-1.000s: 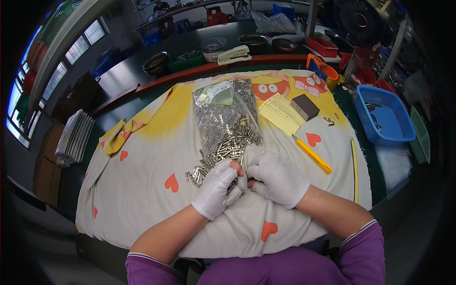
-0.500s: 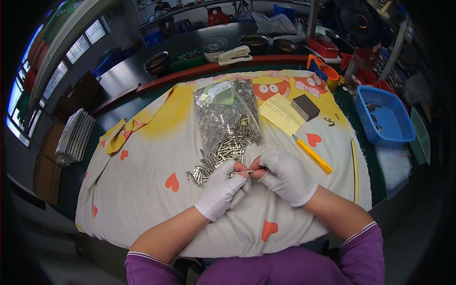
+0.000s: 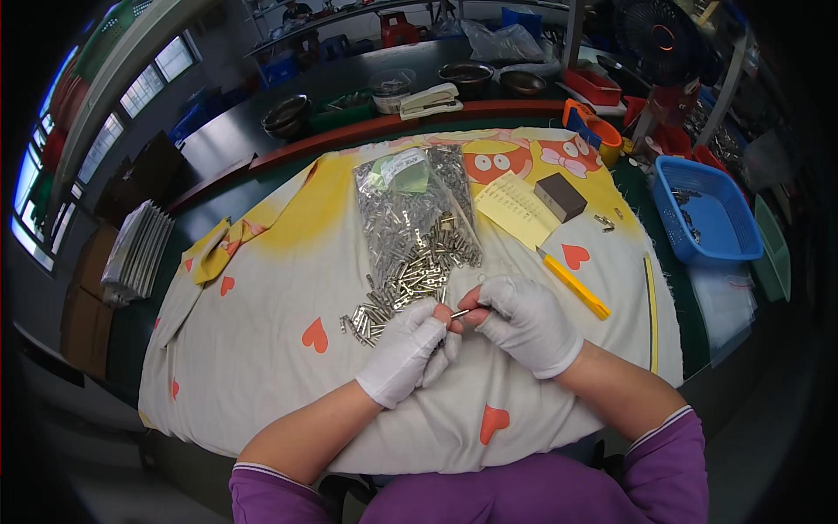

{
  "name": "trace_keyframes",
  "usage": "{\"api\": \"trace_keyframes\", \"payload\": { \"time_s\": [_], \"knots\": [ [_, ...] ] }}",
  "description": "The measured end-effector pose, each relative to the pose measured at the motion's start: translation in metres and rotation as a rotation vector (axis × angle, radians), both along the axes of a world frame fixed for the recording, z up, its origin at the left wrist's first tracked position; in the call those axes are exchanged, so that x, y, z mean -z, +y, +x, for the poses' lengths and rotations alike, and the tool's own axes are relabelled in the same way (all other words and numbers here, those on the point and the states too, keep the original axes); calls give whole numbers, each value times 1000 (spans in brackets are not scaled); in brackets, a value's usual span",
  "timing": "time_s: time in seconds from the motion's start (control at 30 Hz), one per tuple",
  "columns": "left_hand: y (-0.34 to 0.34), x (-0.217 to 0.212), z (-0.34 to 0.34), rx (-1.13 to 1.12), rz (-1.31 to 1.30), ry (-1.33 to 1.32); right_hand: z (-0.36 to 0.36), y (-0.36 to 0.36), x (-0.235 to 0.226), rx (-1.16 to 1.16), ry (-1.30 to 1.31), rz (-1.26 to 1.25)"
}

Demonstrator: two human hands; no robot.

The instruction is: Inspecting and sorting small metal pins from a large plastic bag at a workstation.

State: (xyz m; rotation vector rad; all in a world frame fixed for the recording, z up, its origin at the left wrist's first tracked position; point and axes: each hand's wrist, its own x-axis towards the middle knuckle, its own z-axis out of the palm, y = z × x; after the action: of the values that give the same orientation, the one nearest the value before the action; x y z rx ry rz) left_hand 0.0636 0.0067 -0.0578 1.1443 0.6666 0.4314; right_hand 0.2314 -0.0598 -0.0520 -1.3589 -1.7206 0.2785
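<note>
A small shiny metal part (image 3: 460,313) is pinched between my two hands, its exact kind too small to tell. My left hand (image 3: 407,349), in a white glove with bare fingertips, is closed on its left end. On its other end the fingertips of my right hand (image 3: 525,325), gloved the same way, are pressed together. Just beyond my left hand lies a loose heap of similar metal parts (image 3: 421,281). They spill from the mouth of a clear plastic bag (image 3: 384,223) packed with more of them, with a pale green label inside.
Right of the bag lie a yellow note (image 3: 517,210), a dark block (image 3: 561,197), a yellow-handled knife (image 3: 578,286) and a few loose parts (image 3: 605,224). A blue basket (image 3: 709,214) stands far right. Stacked white packets (image 3: 140,249) are at the left. Patterned cloth (image 3: 253,349) covers the table.
The metal part between my fingertips has turned slightly and shows more plainly. Both hands stay nearly in place, and the bag and heap look the same.
</note>
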Motion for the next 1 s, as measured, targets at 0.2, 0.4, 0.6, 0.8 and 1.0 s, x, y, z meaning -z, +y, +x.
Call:
{"api": "trace_keyframes", "payload": {
  "time_s": [0.2, 0.4, 0.6, 0.8, 1.0],
  "knots": [
    [1, -5, -2, 51, -6, 49, 0, 1, 2, 1, 0, 19],
    [2, -2, -4, 57, -20, 17, 1, 2, 2, -38, 17, 49],
    [1, -2, -1, 18, -8, 8, 2, 2, -1, -132, 25, 5],
    [5, -1, -3, 26, -109, -87, -5, 4, -1, 25, -96, 18],
    [9, 2, -5, -51, -258, -253, -2, 18, 2, -286, -305, 71]
  ]
}}
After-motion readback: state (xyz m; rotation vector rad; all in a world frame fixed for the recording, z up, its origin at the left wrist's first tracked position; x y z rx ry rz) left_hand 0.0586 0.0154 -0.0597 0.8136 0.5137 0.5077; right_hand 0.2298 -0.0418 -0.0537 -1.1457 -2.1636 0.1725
